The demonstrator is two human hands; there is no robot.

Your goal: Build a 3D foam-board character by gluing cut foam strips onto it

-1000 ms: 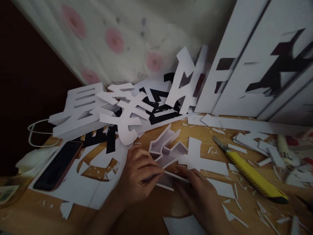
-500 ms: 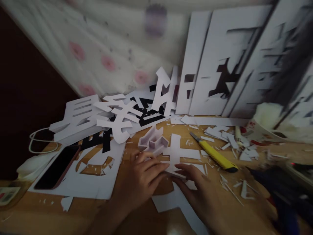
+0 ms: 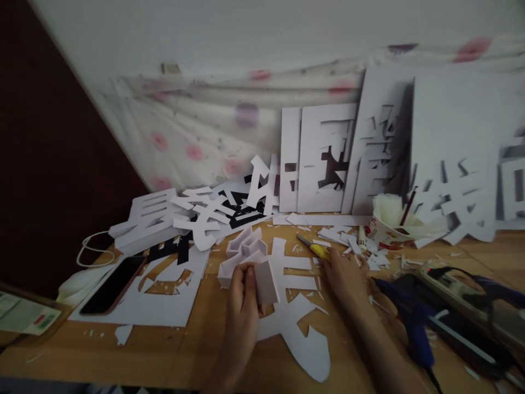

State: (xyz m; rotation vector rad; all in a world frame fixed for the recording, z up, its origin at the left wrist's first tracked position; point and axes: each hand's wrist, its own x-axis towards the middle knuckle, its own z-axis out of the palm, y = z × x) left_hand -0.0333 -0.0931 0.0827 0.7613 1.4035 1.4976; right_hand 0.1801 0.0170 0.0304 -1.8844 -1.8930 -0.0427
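Note:
My left hand (image 3: 243, 298) pinches a small white foam board piece (image 3: 266, 282) between thumb and fingers, raised above the table. Just behind it stands a white three-dimensional letter shape (image 3: 243, 253) made of upright strips. A flat cut-out white character (image 3: 304, 340) lies beneath and to the right of that hand. My right hand (image 3: 345, 273) reaches forward with its fingers closed over the handle of a yellow utility knife (image 3: 320, 251). The knife's blade points to the far left, and most of the handle is hidden under the fingers.
A blue glue gun (image 3: 414, 323) and a power strip (image 3: 455, 293) lie at the right. Behind are a paper cup (image 3: 388, 232), board scraps (image 3: 340, 236) and leaning white panels (image 3: 322, 126). On the left, a phone (image 3: 112, 287) rests on a cut sheet (image 3: 164, 309).
My hands have parted. The left keeps the foam board piece, now lifted and tilted upright; the right has moved right and forward onto the utility knife. The view has risen and shifted right.

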